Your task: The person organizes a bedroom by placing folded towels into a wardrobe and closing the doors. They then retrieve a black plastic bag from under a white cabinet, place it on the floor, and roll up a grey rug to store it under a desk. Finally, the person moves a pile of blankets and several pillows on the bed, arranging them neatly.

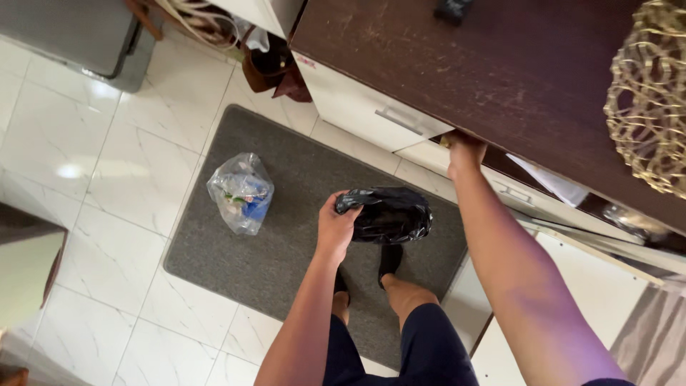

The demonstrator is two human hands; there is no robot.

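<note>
The left hand has its fingers closed on one crumpled black bag, held in the air over the grey mat. The right hand reaches under the tabletop edge at a drawer; its fingers are hidden. One clear tied bag of rubbish sits near the mat's left edge. The black bag looks unopened yet.
</note>
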